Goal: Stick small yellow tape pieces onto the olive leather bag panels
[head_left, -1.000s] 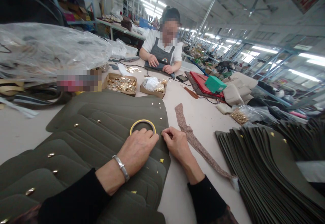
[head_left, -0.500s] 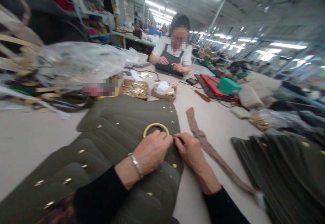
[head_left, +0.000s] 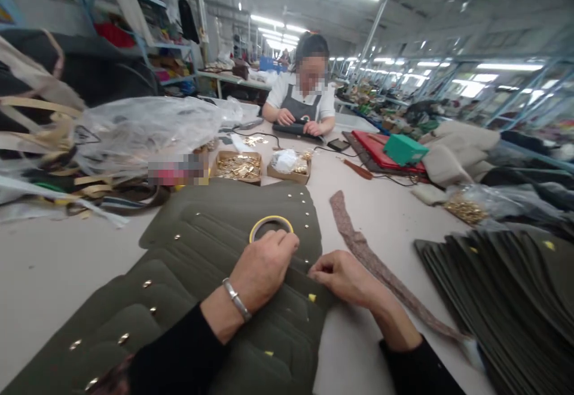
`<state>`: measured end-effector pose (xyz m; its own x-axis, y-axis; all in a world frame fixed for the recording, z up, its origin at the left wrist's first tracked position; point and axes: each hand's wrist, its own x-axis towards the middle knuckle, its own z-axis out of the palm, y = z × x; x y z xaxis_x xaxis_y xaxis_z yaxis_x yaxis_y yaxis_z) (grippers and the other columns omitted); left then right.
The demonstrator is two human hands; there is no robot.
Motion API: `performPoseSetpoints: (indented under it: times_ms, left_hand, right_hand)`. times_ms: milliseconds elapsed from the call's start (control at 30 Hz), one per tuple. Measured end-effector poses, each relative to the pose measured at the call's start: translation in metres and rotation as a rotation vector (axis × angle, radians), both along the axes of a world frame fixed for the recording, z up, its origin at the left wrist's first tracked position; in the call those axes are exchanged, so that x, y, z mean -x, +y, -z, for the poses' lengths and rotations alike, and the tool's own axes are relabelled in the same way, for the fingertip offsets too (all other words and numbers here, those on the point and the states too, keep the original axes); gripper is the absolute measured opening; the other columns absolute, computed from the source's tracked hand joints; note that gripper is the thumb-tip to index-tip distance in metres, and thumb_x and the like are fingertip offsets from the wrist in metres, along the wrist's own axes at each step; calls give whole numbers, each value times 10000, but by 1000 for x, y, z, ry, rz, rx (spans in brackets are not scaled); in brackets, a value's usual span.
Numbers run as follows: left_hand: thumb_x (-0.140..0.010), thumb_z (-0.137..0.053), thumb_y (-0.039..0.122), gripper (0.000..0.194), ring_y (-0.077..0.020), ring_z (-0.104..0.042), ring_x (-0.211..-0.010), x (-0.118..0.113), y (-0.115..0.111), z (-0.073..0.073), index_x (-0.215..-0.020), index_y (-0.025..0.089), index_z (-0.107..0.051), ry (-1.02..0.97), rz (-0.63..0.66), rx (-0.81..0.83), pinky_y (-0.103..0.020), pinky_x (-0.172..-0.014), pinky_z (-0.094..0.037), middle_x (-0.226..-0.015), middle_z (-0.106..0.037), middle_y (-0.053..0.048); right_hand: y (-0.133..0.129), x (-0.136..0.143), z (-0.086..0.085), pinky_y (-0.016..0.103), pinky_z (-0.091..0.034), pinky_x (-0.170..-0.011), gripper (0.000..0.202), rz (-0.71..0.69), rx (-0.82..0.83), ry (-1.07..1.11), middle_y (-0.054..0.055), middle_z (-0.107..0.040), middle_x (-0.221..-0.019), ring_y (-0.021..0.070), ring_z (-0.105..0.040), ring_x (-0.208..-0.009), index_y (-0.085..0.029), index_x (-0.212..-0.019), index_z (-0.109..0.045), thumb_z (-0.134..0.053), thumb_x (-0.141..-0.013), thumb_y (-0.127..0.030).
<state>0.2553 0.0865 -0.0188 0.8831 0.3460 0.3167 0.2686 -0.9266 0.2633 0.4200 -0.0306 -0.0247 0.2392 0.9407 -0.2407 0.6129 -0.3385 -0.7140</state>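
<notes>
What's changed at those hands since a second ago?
The right hand has drawn back toward the wearer along the edge of the dark green pieces, leaving a metal stud in plain view. I can't tell whether it let go of anything. The left hand is still at the yellow-edged roll.

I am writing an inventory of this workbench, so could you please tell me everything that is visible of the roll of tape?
The roll of tape is a ring with a bright yellow outer rim, a greyish inner band and a wide open centre, through which dark green shows. It is over the dark green pieces, near their right side. The left hand is at its near edge and hides that part. Whether it lies fully flat, and any loose tape end, I cannot tell.
</notes>
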Motion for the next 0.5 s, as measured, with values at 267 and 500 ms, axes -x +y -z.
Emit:
performPoseSetpoints:
  times_ms: [267, 500]
  left_hand:
    - [-970, -400, 193, 223, -151, -664, -907, 3, 1, 6, -1153, 185, -528, -296, 151, 13, -254, -805, -531, -1017, -698, -48]
    - [-971, -399, 222, 391, -162, -686, -959, 6, 2, 6, -1355, 160, -357, -267, 144, -11, -256, -803, -553, -1147, -687, -85]
  right_hand:
    - [0, 8, -7, 243, -486, -661, 172, 142, -615, 34, 40, -709, -838, 142, -628, -710, -168, -937, -709, -578, -831, -205]
    - [2, 20, -11, 262, -493, -711, 169, -33, -801, -148, 50, -681, -849, 142, -614, -741, -170, -981, -661, -569, -848, -122]
